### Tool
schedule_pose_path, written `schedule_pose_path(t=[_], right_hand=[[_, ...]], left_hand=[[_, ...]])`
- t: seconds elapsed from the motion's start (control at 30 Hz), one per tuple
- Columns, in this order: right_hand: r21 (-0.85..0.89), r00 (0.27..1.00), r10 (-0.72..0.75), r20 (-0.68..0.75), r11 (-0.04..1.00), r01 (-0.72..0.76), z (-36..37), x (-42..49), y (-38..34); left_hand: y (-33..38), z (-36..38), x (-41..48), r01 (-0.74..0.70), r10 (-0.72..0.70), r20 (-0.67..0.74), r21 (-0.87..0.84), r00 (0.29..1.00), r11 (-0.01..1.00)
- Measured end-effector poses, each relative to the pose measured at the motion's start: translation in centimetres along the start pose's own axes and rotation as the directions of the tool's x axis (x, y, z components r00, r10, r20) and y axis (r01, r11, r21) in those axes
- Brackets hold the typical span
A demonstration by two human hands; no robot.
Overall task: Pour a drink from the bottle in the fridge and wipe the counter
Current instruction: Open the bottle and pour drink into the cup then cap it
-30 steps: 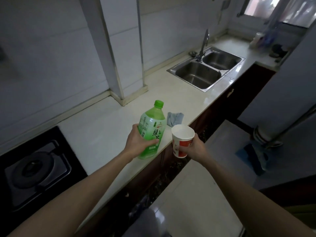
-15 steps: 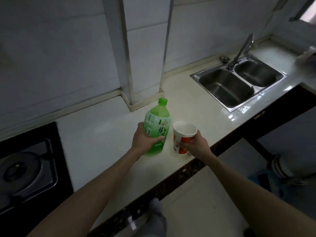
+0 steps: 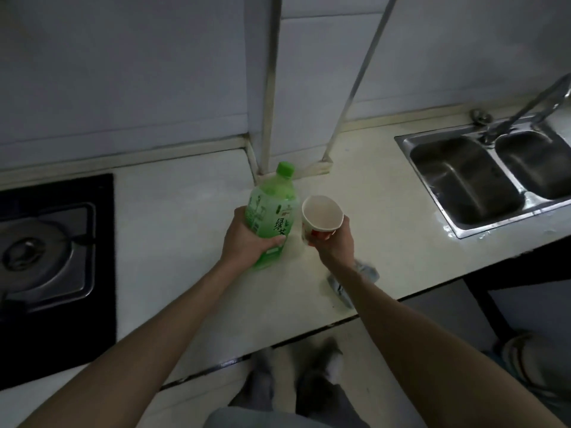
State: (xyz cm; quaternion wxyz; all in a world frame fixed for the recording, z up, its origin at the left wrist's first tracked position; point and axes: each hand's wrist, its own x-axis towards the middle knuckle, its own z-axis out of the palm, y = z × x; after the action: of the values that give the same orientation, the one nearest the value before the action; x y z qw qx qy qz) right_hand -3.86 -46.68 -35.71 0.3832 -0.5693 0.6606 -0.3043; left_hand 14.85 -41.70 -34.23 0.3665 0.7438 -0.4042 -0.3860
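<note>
1. Head view: your left grip (image 3: 247, 244) is wrapped round the lower half of the green bottle (image 3: 272, 208), whose capped neck rises beyond your fingers.
2. Your right grip (image 3: 335, 247) is clamped round the base of the paper cup (image 3: 321, 214), just right of the bottle.
3. A cloth (image 3: 369, 271) lies on the tabletop (image 3: 185, 227) under your right wrist.

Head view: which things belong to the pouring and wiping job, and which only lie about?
For the job: green bottle, gripped by the left hand; paper cup, held by the right hand; blue cloth; counter.
Lying about: gas stove; double sink; tap.
</note>
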Motion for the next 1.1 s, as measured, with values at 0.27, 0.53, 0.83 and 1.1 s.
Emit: schedule_pose_path(t=[0.27, 0.53, 0.83, 1.1], right_hand=[[-0.026, 0.998, 0.04, 0.049, 0.999, -0.038, 1.1, 2.8, 4.1], [-0.029, 0.968, -0.012, 0.25, 0.999, 0.02, -0.9, 4.2, 6.0], [-0.158, 0.963, -0.166, 0.211, 0.967, 0.201, -8.3, 10.5, 2.5], [0.094, 0.882, -0.377, 0.283, 0.926, 0.366, -11.4, 12.3, -12.9]], left_hand=[[1.4, 1.5, -0.9, 0.056, -0.056, -0.102, 0.0, 0.993, 0.998], [4.1, 4.0, -1.6, 0.09, -0.088, -0.151, 0.006, 0.984, 0.996], [8.8, 5.5, -1.4, 0.061, -0.055, -0.26, 0.016, 0.964, 0.998], [12.1, 6.0, -2.6, -0.057, 0.108, -0.328, 0.161, 0.938, 0.985]])
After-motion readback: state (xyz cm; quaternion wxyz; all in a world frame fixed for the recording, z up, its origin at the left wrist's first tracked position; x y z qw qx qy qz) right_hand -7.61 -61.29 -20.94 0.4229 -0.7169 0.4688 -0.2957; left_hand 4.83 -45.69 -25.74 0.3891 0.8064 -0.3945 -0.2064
